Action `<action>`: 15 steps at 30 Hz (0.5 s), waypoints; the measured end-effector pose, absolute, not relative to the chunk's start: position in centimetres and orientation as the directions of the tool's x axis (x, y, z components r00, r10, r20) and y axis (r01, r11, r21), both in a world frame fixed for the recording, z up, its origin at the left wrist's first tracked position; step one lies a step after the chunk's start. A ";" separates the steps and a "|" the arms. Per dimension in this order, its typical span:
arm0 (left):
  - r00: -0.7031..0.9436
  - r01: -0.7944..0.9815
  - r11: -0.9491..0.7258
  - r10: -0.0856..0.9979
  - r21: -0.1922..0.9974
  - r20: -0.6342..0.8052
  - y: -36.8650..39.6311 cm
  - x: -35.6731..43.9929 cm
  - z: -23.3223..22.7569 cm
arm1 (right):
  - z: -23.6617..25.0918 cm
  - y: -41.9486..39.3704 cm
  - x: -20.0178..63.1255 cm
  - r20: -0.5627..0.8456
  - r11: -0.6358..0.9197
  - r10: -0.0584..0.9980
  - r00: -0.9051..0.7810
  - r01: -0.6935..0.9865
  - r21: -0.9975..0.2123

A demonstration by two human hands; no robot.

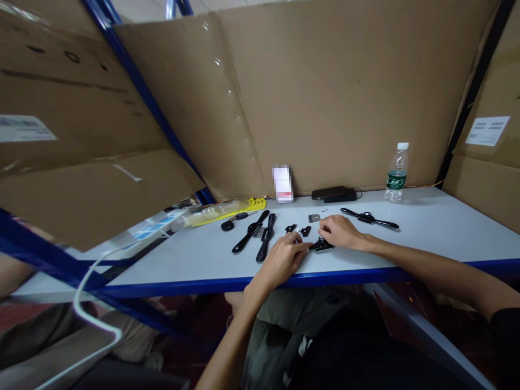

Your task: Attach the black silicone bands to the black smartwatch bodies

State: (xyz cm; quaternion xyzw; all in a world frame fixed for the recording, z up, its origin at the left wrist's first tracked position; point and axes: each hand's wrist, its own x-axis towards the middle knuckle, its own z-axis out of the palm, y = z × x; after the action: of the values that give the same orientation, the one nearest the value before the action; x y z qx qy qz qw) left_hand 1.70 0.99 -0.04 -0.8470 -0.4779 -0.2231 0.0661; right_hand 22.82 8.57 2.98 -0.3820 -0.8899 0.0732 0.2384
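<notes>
I see both hands resting on a white table (426,227). My left hand (282,259) and right hand (340,231) meet over a small black part (323,245). Two black watch straps (260,234) lie at nine o'clock of them, a water bottle (396,173) at two o'clock.

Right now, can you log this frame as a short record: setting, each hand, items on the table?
setting: white table with blue edge, cardboard walls behind
left hand: resting on the table, fingertips at a small black part
right hand: on the same black part, from the other side
grip: too small to tell whether either hand pinches the part
near left hand: two black watch straps, small black pieces
near right hand: black watch
back of table: water bottle, dark case, yellow packets
</notes>
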 end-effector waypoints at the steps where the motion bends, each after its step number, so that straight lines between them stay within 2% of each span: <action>1: 0.444 0.838 -0.536 0.779 0.103 0.443 1.0 1.7 -0.1 | 3.1 8.9 22.9 0.363 0.693 0.721 -0.590 0.602 -0.397; 5: 0.447 0.834 -0.541 0.777 0.107 0.443 1.0 1.7 0.0 | 3.1 10.1 23.1 0.256 0.589 0.732 -0.631 0.398 -0.703; 7: 0.451 0.834 -0.542 0.778 0.103 0.438 0.9 1.8 0.1 | 3.0 10.3 23.2 0.203 0.537 0.731 -0.652 0.365 -0.761; 8: 0.450 0.836 -0.539 0.780 0.101 0.435 0.9 1.8 0.1 | 3.0 10.3 23.2 0.199 0.541 0.733 -0.650 0.381 -0.750; 10: 0.443 0.843 -0.529 0.787 0.100 0.429 0.9 1.9 0.2 | 3.0 10.0 23.3 0.248 0.622 0.731 -0.635 0.472 -0.625; 13: 0.434 0.849 -0.518 0.797 0.107 0.420 0.8 2.0 0.4 | 2.9 9.1 23.4 0.371 0.753 0.657 -0.656 0.590 -0.290; 15: 0.436 0.847 -0.519 0.798 0.109 0.415 0.8 2.0 0.4 | 2.9 8.5 23.4 0.395 0.787 0.598 -0.697 0.603 -0.127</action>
State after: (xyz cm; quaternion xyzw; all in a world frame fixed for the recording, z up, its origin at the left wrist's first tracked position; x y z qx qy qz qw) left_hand 2.00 0.79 0.38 -0.8453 -0.4868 -0.2125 0.0577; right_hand 23.36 8.49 2.89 -0.3260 -0.9212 -0.0060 0.2122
